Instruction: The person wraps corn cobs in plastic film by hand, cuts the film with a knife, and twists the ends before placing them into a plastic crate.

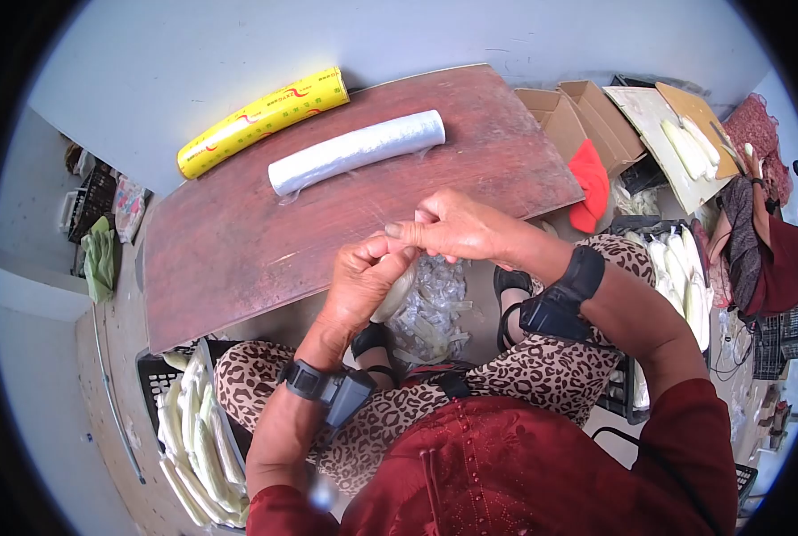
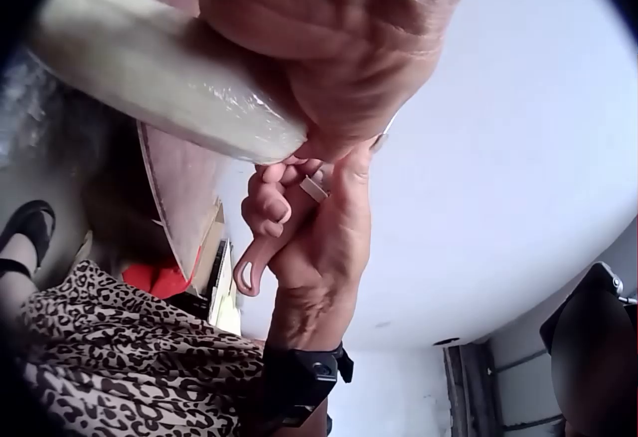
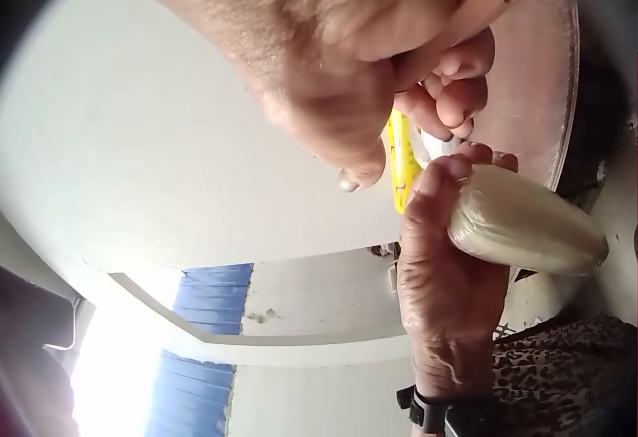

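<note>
In the head view my left hand [image 1: 363, 277] grips a long pale vegetable [image 1: 396, 295]. Clear film gives the vegetable [image 2: 169, 73] a shine in the left wrist view, and one rounded end sticks out of the hand. My right hand [image 1: 461, 228] meets the left at the vegetable's other end, its thumb right by the left fingertips. Across the right palm runs a tan looped strap [image 2: 264, 253] with a small pale piece on it, and the right fingers curl over it. Behind the hands a roll of clear film [image 1: 359, 152] lies on the reddish table [image 1: 238, 241].
A yellow printed roll [image 1: 265, 121] lies along the table's back edge. Black crates of pale vegetables stand at left [image 1: 153, 380] and right [image 1: 635, 393]. Scraps of clear film [image 1: 430, 308] lie between the feet. Cardboard boxes [image 1: 586, 121] and a red cloth [image 1: 586, 188] are beyond the table's right end.
</note>
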The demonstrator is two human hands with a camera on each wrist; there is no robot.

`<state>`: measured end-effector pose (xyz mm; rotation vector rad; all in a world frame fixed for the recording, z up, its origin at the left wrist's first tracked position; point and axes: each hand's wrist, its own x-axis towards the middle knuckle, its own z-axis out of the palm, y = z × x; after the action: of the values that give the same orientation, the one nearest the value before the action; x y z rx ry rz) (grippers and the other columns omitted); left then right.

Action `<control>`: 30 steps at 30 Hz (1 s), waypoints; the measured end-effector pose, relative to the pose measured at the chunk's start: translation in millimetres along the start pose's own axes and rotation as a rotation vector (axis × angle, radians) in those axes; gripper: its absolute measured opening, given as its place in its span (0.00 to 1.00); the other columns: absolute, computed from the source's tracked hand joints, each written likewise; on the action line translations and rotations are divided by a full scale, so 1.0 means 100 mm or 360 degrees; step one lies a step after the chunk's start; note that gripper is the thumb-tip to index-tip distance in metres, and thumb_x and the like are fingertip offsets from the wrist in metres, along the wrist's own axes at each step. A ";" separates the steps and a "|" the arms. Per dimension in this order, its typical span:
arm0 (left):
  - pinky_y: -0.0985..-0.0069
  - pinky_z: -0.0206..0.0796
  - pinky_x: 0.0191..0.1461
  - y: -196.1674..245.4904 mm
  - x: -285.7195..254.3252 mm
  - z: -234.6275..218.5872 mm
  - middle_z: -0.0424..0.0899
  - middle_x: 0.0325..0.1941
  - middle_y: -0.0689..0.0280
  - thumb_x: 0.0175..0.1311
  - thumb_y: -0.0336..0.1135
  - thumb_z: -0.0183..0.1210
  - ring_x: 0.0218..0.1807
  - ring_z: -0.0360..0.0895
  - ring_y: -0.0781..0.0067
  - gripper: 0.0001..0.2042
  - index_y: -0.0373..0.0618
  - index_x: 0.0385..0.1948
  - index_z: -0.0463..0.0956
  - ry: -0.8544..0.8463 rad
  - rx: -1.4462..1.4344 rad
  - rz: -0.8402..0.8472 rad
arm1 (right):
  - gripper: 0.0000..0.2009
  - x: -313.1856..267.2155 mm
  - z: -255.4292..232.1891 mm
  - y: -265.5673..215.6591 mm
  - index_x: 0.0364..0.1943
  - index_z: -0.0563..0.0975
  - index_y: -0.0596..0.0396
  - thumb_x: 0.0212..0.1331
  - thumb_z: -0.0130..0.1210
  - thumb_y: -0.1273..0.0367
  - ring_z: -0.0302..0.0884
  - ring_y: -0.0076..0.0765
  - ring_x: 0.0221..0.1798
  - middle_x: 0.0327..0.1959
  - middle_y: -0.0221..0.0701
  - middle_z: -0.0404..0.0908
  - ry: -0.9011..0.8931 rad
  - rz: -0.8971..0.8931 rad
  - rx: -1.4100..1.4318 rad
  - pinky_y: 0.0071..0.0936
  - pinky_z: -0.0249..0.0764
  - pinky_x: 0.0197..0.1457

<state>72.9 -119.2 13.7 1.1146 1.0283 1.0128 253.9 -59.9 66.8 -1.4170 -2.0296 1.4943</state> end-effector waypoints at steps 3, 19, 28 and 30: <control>0.83 0.68 0.41 -0.13 0.05 -0.04 0.84 0.34 0.71 0.65 0.31 0.60 0.35 0.76 0.84 0.06 0.40 0.37 0.83 0.0019 0.0190 0.0177 | 0.18 0.04 0.05 0.08 0.22 0.75 0.58 0.61 0.59 0.58 0.67 0.18 0.22 0.17 0.26 0.73 0.0005 -0.0175 -0.0079 0.24 0.63 0.23; 0.74 0.63 0.58 -0.07 -0.04 0.07 0.73 0.50 0.70 0.50 0.32 0.73 0.53 0.69 0.76 0.33 0.46 0.58 0.64 -0.0303 0.0070 -0.0254 | 0.09 -0.10 0.05 -0.03 0.25 0.74 0.62 0.55 0.55 0.69 0.76 0.44 0.26 0.22 0.43 0.77 0.0216 -0.0543 -0.0365 0.39 0.69 0.31; 0.75 0.67 0.55 -0.19 -0.02 -0.11 0.76 0.45 0.68 0.56 0.31 0.68 0.48 0.74 0.77 0.21 0.46 0.49 0.68 -0.0312 -0.0351 -0.0273 | 0.09 -0.08 0.06 0.02 0.25 0.73 0.61 0.56 0.55 0.70 0.72 0.37 0.24 0.20 0.41 0.74 0.0282 -0.0582 -0.0309 0.37 0.66 0.29; 0.74 0.68 0.54 -0.16 -0.03 -0.12 0.77 0.45 0.69 0.60 0.34 0.66 0.48 0.75 0.78 0.19 0.46 0.50 0.69 -0.0297 -0.0443 -0.0220 | 0.09 -0.06 0.07 0.00 0.25 0.73 0.61 0.57 0.56 0.69 0.71 0.34 0.24 0.20 0.39 0.74 0.0300 -0.0601 -0.0263 0.35 0.66 0.29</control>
<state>61.9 -122.4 -3.1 0.8787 0.7766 0.8918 252.5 -68.9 65.8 -1.0974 -2.1864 1.0219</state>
